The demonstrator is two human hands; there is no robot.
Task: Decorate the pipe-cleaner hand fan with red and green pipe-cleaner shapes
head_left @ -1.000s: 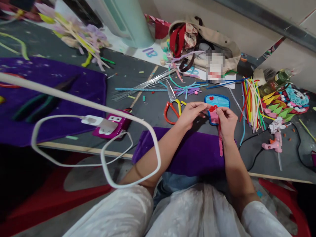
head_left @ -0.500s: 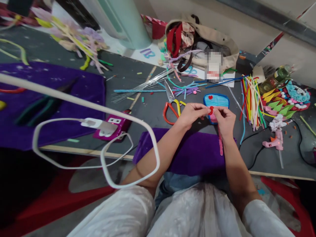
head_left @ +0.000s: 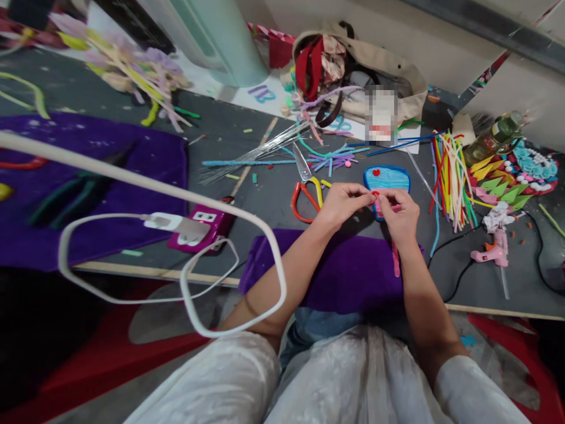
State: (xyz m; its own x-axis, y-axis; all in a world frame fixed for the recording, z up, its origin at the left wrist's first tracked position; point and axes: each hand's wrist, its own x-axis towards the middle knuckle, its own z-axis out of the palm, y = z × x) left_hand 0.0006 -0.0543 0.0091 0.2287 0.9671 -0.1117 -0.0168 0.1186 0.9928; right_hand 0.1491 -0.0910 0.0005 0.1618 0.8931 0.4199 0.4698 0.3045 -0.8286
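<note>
My left hand (head_left: 344,205) and my right hand (head_left: 401,215) meet fingertip to fingertip, both pinching a small curled red pipe cleaner piece (head_left: 375,194). Just behind the fingers lies a flat panel (head_left: 388,175) with a dark blue outline, light blue filling and a pinkish lower part, partly covered by my right hand. A tiny red heart (head_left: 376,172) sits on its upper left. From under my right hand a pinkish-red strip (head_left: 396,262) runs toward me over a folded purple cloth (head_left: 348,277). Scissors (head_left: 308,185) with orange and yellow handles lie open left of my hands.
A pink glue gun (head_left: 497,250) with a black cord lies at right, near a bundle of colourful pipe cleaners (head_left: 452,182) and a glass bottle (head_left: 497,138). A white cable (head_left: 238,206) loops across the left, by a magenta power strip (head_left: 203,227). Behind stands a beige bag (head_left: 404,82).
My right fingers have shifted slightly left, and less of the red piece shows between the fingertips. Both hands keep their pinch. The panel stays in place.
</note>
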